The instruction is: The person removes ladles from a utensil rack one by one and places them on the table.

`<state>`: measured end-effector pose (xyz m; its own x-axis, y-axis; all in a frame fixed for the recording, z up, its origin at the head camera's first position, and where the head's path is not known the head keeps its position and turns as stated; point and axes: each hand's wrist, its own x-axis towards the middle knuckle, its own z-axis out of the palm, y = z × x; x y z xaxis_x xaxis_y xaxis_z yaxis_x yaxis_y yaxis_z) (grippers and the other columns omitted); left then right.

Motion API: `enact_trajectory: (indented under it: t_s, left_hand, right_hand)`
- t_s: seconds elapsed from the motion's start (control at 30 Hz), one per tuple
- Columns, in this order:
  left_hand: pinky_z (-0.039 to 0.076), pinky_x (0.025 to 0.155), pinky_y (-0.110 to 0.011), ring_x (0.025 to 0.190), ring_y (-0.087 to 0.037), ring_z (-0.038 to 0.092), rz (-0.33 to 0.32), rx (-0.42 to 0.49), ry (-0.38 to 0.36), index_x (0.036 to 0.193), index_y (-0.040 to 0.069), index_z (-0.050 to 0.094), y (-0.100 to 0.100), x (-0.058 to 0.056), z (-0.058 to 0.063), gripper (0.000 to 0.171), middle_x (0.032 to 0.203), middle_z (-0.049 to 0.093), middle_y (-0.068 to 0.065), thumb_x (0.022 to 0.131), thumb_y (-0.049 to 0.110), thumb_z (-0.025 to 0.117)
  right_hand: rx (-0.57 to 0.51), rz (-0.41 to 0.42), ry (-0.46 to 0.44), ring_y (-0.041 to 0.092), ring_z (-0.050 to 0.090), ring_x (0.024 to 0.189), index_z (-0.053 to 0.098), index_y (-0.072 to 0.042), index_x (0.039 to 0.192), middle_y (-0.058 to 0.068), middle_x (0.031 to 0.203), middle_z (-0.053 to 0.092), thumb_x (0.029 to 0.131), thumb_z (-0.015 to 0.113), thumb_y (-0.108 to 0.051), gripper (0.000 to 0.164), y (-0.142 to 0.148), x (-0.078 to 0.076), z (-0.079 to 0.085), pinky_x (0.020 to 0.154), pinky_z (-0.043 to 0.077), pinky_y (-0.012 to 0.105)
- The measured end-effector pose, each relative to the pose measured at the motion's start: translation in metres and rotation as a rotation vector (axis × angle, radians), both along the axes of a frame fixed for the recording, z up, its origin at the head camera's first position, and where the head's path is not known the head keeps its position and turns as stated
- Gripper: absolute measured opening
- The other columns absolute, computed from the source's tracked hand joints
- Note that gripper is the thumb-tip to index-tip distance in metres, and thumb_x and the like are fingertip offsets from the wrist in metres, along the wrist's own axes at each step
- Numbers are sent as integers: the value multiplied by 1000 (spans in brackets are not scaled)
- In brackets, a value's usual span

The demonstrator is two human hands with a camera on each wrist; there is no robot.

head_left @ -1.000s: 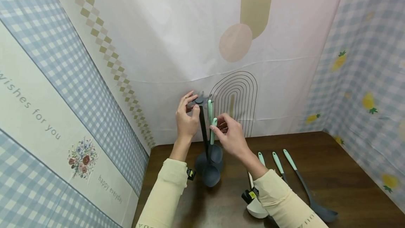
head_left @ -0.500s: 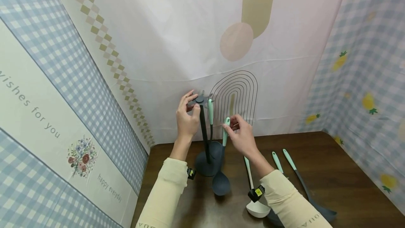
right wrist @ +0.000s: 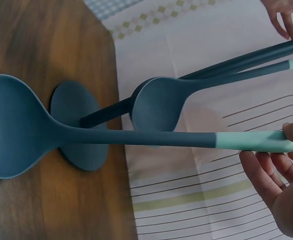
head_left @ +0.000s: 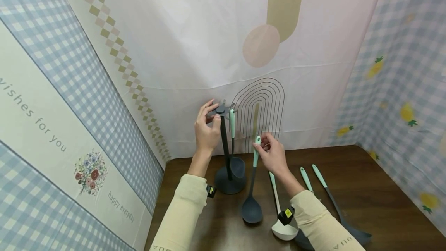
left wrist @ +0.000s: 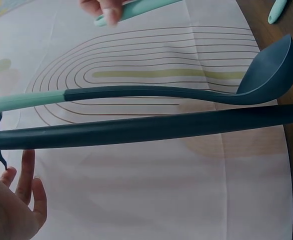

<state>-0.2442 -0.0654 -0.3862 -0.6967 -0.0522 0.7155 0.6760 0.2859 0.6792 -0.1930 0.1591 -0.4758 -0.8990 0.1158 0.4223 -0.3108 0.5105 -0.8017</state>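
Note:
My left hand (head_left: 208,129) holds the star-shaped hook top of a dark utensil stand (head_left: 225,148) between thumb and fingers. From one hook hangs a dark ladle (left wrist: 266,72) with a mint handle, its bowl low beside the pole. My right hand (head_left: 272,154) pinches the mint handle end of a dark serving spoon (head_left: 251,209), right of the stand. This spoon points bowl-down, close over the table. In the right wrist view, its bowl overlaps the stand's round base (right wrist: 81,155).
On the brown table (head_left: 379,181) to the right lie a white ladle (head_left: 285,231), a long dark turner (head_left: 355,233) and another mint-handled utensil (head_left: 306,179), partly under my right sleeve. A white patterned cloth (head_left: 181,69) hangs behind; checked cloth covers both sides.
My right hand has moved the serving spoon away from the stand, rightward and slightly toward me. My left hand stays at the stand's top.

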Motion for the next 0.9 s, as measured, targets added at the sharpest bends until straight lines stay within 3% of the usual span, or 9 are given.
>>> enact_trajectory:
  t_s: [0.6,0.77,0.9]
  left_hand:
    - [55,97,-45,127,-20,61,-11,1,-12,134,4,69,1,0,0,45,151,58,-12,97,25,52]
    - [56,96,-47,123,-23,64,-16,5,0,134,1,69,1,-1,-1,47,150,59,-11,98,26,52]
    - [56,96,-45,122,-22,64,-10,0,-3,134,2,69,-1,-2,-2,47,151,58,-10,98,26,51]
  right_hand:
    - [77,-30,-60,24,64,81,65,-3,117,11,95,68,102,72,-15,21,6,-10,-22,71,51,36]
    - [55,22,-122,25,71,83,57,-5,130,14,100,68,105,68,-16,30,4,-9,-28,67,56,36]
    - [-17,60,-202,27,72,85,50,-5,137,16,104,69,99,73,-9,45,2,-7,-39,66,58,36]
